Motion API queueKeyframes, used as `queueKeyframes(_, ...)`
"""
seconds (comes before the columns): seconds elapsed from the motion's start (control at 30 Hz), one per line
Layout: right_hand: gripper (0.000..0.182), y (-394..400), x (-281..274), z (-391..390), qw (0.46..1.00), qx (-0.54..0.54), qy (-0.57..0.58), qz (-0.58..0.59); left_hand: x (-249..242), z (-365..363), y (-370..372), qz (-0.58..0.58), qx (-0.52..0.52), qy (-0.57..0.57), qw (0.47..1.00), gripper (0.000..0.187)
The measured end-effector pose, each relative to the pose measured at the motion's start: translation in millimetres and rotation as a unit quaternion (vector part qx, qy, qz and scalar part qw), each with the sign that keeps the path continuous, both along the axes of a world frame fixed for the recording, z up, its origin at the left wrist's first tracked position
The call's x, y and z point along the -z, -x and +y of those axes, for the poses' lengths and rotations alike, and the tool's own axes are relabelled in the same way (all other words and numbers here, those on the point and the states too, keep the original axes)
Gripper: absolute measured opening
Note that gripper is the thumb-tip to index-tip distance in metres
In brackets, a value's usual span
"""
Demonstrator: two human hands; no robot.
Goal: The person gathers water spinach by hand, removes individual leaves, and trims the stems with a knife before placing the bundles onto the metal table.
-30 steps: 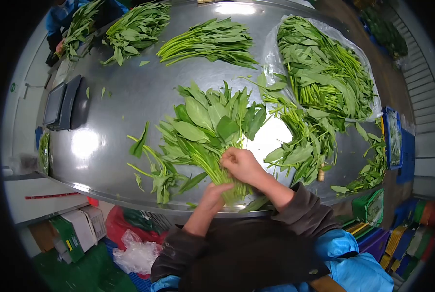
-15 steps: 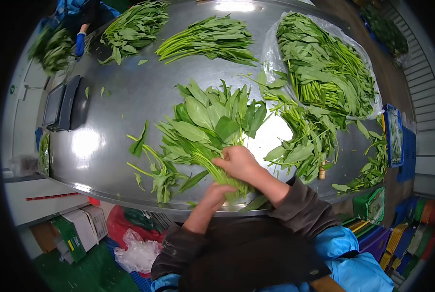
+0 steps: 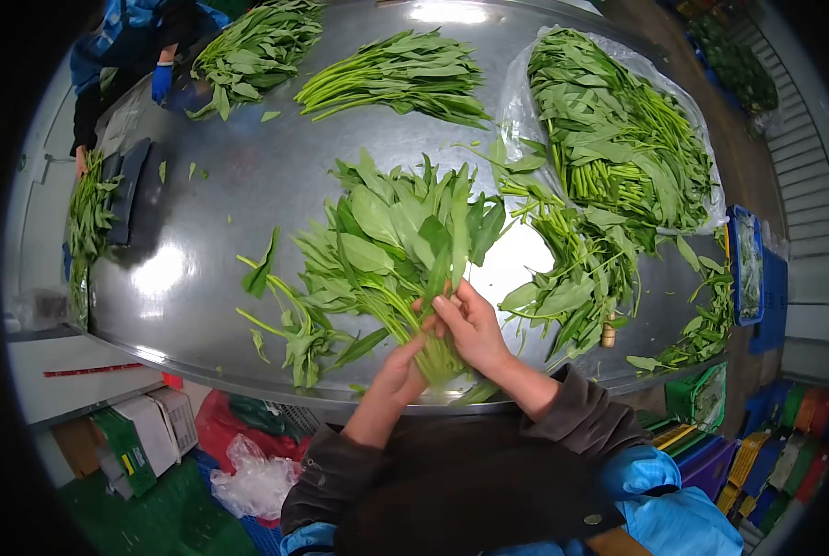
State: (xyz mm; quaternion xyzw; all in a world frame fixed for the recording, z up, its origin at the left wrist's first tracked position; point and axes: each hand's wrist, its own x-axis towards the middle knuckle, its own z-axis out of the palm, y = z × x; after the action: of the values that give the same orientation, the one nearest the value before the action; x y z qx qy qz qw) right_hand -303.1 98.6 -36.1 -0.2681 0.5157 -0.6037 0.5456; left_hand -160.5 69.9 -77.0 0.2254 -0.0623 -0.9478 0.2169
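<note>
A bunch of water spinach [image 3: 386, 222] lies fanned out on the metal table, leaves away from me and stems toward me. My left hand [image 3: 400, 375] is closed around its lower stems, which are a little blurred. Close above it, my right hand [image 3: 470, 329] has thumb and fingers pinched on a long leaf or stalk [image 3: 442, 264] at the bunch's right side. Loose stalks [image 3: 303, 338] lie left of the bunch, and a looser heap of water spinach [image 3: 576, 278] lies to its right.
At the far right, a clear plastic bag [image 3: 518, 97] holds a big pile of greens. Two more bunches [image 3: 396, 74] [image 3: 257, 56] lie at the back. A scale [image 3: 129, 190] stands left, where a co-worker with a blue glove [image 3: 161, 83] holds greens. A wooden handle [image 3: 609, 331] pokes out right.
My right hand has turned and now pinches a leaf or stalk instead of covering the stems. My left hand has shifted slightly up. The co-worker's greens have moved down onto the scale.
</note>
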Motion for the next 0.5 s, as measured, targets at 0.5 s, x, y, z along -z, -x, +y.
queueKeyframes(0.5, 0.022, -23.2, -16.7, 47.3, 0.893, -0.23, 0.205, 0.329, 19.1, -13.0, 7.2, -0.135, 0.059, -0.039, 0.988, 0.058)
